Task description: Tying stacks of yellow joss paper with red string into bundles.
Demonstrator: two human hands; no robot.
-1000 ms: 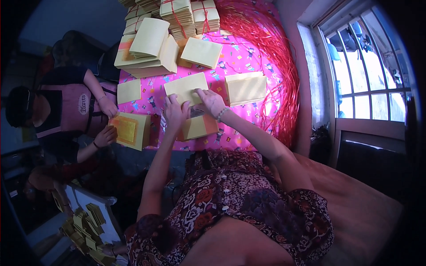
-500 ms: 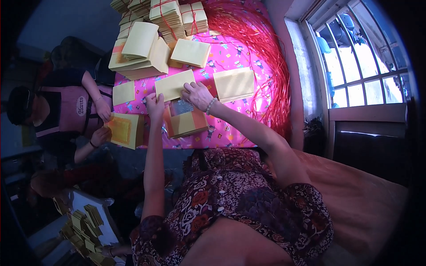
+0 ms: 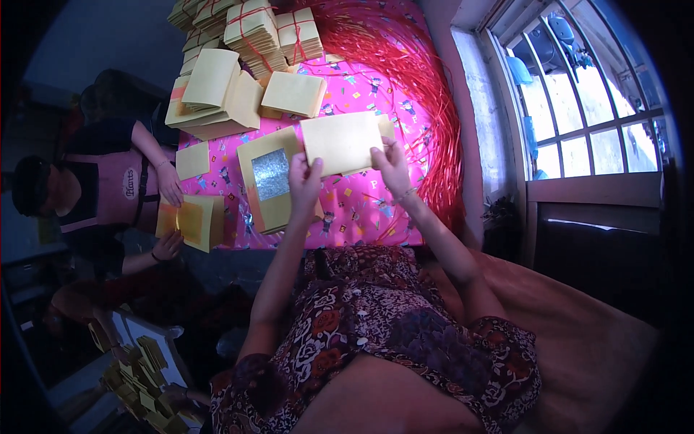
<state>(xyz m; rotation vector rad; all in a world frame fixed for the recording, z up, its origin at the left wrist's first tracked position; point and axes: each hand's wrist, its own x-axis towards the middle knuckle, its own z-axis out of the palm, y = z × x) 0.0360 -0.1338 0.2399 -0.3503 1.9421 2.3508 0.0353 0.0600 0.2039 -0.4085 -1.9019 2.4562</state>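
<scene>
Between my hands is a pale yellow piece of joss paper point(image 3: 338, 142), folded or stacked; I cannot tell how many layers. My left hand point(image 3: 304, 179) grips its lower left corner with the thumb on top. On the lower right edge, my right hand point(image 3: 391, 168) pinches it, wearing a beaded bracelet. Behind it, a yellow stack point(image 3: 387, 128) shows only its right edge. To the left of my left hand lies a pile of yellow sheets with a silver foil rectangle point(image 3: 270, 173) on the top one.
Tied bundles point(image 3: 249, 29) and loose piles point(image 3: 210, 78) of yellow paper stand at the back left. Red strands point(image 3: 434, 101) hang along the right of the pink patterned table cover point(image 3: 354, 220). At left, a co-worker point(image 3: 119, 177) handles orange-marked sheets point(image 3: 189, 220). A barred window point(image 3: 585, 94) is at right.
Both hands have moved right from the pile in the middle, with the yellow paper now held over the right-hand stack. The foil rectangle on the pile is now fully uncovered.
</scene>
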